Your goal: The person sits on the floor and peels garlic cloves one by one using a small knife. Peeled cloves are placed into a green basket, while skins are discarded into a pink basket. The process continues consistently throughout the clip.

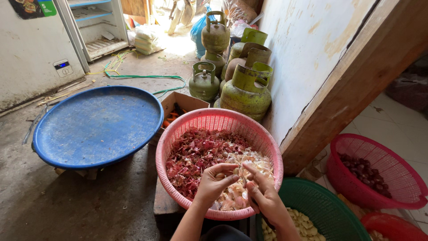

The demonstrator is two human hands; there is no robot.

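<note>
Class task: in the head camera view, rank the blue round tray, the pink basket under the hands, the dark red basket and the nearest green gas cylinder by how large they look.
1. blue round tray
2. pink basket
3. dark red basket, though partly cut off
4. green gas cylinder

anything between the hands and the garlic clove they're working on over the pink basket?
Nothing visible. Left hand and right hand meet directly on a small garlic clove, fingertips touching it, above the peel pile in the pink basket. The green basket of peeled cloves sits beside the right hand, unobstructed.
</note>
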